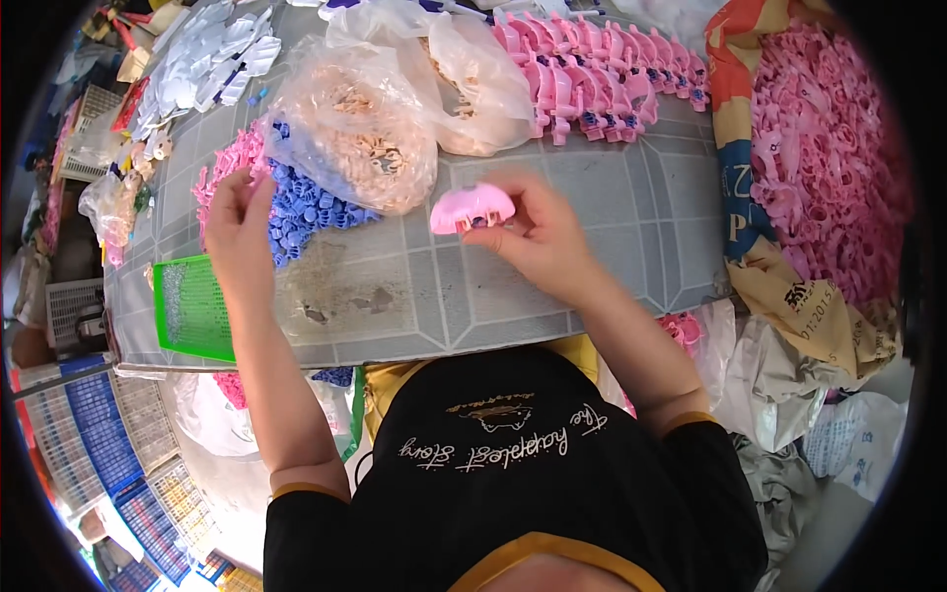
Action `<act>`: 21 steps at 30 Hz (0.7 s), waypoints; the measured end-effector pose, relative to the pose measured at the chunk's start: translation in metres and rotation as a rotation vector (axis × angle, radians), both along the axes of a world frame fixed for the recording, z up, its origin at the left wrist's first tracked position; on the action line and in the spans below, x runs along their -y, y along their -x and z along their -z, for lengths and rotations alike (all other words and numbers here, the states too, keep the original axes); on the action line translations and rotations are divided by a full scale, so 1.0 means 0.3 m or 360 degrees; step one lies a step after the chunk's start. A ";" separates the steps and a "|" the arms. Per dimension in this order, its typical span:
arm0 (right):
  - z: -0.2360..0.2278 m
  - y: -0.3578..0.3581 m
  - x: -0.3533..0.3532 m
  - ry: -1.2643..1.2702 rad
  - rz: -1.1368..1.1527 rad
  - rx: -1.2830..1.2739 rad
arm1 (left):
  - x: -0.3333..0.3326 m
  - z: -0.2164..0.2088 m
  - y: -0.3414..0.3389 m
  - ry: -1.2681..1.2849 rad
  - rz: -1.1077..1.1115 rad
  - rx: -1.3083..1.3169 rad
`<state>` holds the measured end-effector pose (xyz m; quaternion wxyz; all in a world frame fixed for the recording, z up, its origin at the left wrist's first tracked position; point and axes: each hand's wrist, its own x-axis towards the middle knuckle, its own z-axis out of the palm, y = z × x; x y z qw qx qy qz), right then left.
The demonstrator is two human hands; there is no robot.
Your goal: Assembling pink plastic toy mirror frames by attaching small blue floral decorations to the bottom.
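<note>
My right hand (538, 237) grips a pink curved plastic shell (472, 209) above the middle of the table. Small dark and pale bits show along the shell's lower edge. On the left, my left hand (240, 212) hovers at the pile of small pink plastic parts (219, 176), right beside a heap of small blue plastic parts (304, 209). Its thumb and fingers are drawn together; whatever they pinch is too small or hidden to name.
Clear bags of beige parts (365, 148) lie behind the blue heap. Rows of pink assembled pieces (602, 74) stand at the far right. A green basket (192, 311) sits at the near-left edge. An open sack of pink parts (735, 197) stands right; white pieces (207, 59) lie far left.
</note>
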<state>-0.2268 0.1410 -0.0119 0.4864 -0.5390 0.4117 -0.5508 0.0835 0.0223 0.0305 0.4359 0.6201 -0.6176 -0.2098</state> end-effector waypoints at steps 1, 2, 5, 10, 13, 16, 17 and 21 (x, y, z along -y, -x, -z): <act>-0.002 0.003 -0.004 0.0260 0.0046 -0.0340 | -0.053 -0.028 0.062 -0.0098 0.0159 -0.0345; -0.002 0.007 -0.005 0.0256 0.0047 -0.0346 | -0.097 -0.032 0.115 -0.0198 0.0331 -0.0696; 0.001 -0.006 -0.003 0.0789 0.0114 -0.0829 | -0.221 -0.033 0.194 -0.0280 0.0600 -0.0492; 0.025 -0.026 -0.015 0.1246 0.0193 -0.0791 | -0.293 -0.080 0.285 -0.0271 0.1083 -0.0458; -0.007 -0.020 -0.022 0.1259 0.0113 -0.0859 | -0.288 -0.067 0.299 -0.0246 0.1066 -0.0414; -0.015 -0.024 -0.031 0.1238 0.0093 -0.0872 | -0.293 -0.067 0.306 -0.0287 0.0991 -0.0404; -0.009 -0.024 -0.031 0.1234 0.0096 -0.0871 | -0.293 -0.067 0.306 -0.0292 0.0993 -0.0403; 0.004 -0.027 -0.029 0.1458 0.0142 -0.1043 | -0.298 -0.087 0.316 -0.0132 0.0959 -0.0159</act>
